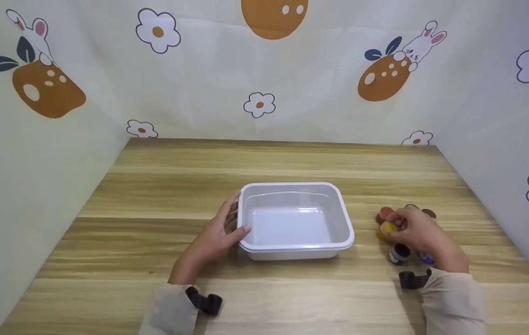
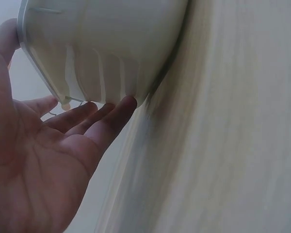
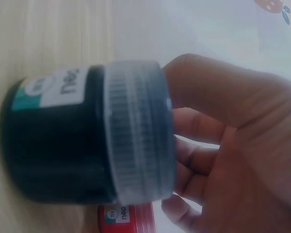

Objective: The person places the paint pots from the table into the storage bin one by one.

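A white plastic tub (image 1: 288, 225) sits on the table with nothing inside. At its left side my left hand (image 1: 215, 237) holds it, thumb over the rim and fingertips against the outer wall (image 2: 102, 73). To the right of the tub, my right hand (image 1: 425, 232) pinches a yellow paint jar (image 1: 388, 227) between thumb and fingers. A black paint jar (image 3: 53, 145) with a clear ridged lid stands close by and hides the yellow one in the right wrist view. Behind the yellow jar is a red paint jar (image 1: 384, 214).
A brown-topped jar (image 1: 429, 213) and a grey-topped jar (image 1: 410, 206) show behind my right hand. Under the wrist, a blue jar (image 1: 426, 258) is partly covered. Printed cloth walls (image 1: 199, 93) border the wooden table (image 1: 120, 242) at the back and sides.
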Available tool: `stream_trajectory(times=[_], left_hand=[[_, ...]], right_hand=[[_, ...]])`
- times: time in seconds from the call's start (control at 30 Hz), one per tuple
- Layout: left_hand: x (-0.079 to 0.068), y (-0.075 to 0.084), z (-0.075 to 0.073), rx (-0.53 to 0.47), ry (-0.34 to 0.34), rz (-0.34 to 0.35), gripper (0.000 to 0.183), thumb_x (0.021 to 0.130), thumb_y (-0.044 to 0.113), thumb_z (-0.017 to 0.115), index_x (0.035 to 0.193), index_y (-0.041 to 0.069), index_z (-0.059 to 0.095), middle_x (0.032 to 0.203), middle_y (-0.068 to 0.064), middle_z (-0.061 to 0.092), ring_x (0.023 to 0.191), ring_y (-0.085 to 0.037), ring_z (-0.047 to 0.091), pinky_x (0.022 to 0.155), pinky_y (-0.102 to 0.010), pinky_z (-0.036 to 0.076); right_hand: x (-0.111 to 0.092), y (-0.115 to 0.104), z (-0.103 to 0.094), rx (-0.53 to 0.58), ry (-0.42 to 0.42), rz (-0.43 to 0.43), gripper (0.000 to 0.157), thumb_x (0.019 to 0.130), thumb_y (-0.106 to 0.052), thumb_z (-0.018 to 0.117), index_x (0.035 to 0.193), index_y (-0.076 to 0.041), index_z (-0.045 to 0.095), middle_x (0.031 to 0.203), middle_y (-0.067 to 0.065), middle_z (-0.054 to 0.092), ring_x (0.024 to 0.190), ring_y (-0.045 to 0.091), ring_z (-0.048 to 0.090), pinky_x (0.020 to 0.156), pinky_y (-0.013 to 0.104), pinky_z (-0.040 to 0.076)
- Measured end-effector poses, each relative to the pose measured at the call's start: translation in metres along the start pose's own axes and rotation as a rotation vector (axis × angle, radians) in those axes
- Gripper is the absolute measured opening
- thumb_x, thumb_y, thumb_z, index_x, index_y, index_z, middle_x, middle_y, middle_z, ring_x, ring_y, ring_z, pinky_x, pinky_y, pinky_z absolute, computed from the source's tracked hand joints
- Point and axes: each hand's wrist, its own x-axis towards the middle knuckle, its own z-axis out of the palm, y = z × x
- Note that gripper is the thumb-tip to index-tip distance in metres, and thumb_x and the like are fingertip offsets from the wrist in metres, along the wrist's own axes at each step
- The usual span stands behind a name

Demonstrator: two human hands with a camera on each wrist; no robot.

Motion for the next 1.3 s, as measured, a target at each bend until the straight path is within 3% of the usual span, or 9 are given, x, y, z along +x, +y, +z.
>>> stream_trajectory(times=[0.2,0.4,0.53,0.73,1.0,1.1,1.3], left_hand=[[0.001,-0.001,0.001,-0.024,0.000,0.010,0.085,0.093,0.019,0.066,0.160,0.015,0.014,0.159,-0.019,0.029,0.146,-0.033,0.030,0.119,-0.045,0.026],[0.002,-0.002,0.001,-0.030,-0.008,0.006,0.085,0.093,0.020,0.067,0.160,0.016,0.015,0.157,-0.019,0.031,0.145,-0.035,0.031,0.118,-0.047,0.027],[0.002,-0.002,0.002,-0.031,0.000,-0.002,0.084,0.093,0.019,0.067,0.159,0.016,0.016,0.158,-0.018,0.032,0.146,-0.034,0.031,0.119,-0.047,0.026],[0.002,-0.001,0.003,-0.007,-0.002,-0.003,0.083,0.093,0.023,0.068,0.159,0.019,0.017,0.156,-0.017,0.034,0.144,-0.033,0.034,0.117,-0.048,0.029],[0.003,0.000,0.002,0.003,0.002,-0.003,0.082,0.092,0.026,0.067,0.158,0.021,0.019,0.153,-0.018,0.038,0.141,-0.034,0.038,0.115,-0.050,0.034],[0.002,-0.001,0.002,-0.009,-0.006,-0.004,0.082,0.092,0.028,0.068,0.158,0.020,0.019,0.152,-0.020,0.037,0.142,-0.035,0.038,0.114,-0.049,0.035],[0.004,-0.002,0.002,0.009,-0.011,-0.018,0.082,0.093,0.029,0.067,0.158,0.020,0.020,0.152,-0.020,0.039,0.141,-0.036,0.039,0.114,-0.050,0.035]], right_hand=[[-0.002,-0.004,-0.004,-0.025,0.046,0.004,0.027,0.078,-0.018,0.080,0.095,-0.001,0.069,0.087,0.007,0.061,0.080,0.019,0.055,0.069,0.030,0.048],[-0.003,-0.015,-0.008,0.022,0.036,0.045,0.033,0.083,-0.017,0.077,0.106,0.003,0.066,0.094,0.013,0.067,0.085,0.022,0.060,0.072,0.031,0.050],[-0.001,-0.026,-0.011,0.043,0.059,0.026,0.034,0.084,-0.011,0.075,0.111,0.006,0.064,0.098,0.016,0.068,0.087,0.024,0.062,0.072,0.027,0.052],[0.003,-0.051,-0.024,0.059,0.060,-0.048,0.035,0.086,-0.010,0.074,0.113,0.008,0.062,0.104,0.018,0.068,0.092,0.027,0.064,0.071,0.023,0.052],[0.026,-0.100,-0.038,0.088,-0.008,-0.153,0.034,0.086,-0.008,0.073,0.113,0.008,0.061,0.104,0.018,0.064,0.095,0.030,0.063,0.075,0.031,0.057],[0.036,-0.120,-0.038,0.071,-0.045,-0.223,0.030,0.085,-0.004,0.073,0.111,0.006,0.063,0.104,0.016,0.064,0.096,0.029,0.063,0.081,0.036,0.057],[0.064,-0.153,-0.030,0.036,-0.165,-0.346,0.025,0.082,0.001,0.071,0.107,0.003,0.064,0.101,0.013,0.065,0.095,0.027,0.064,0.080,0.035,0.058]])
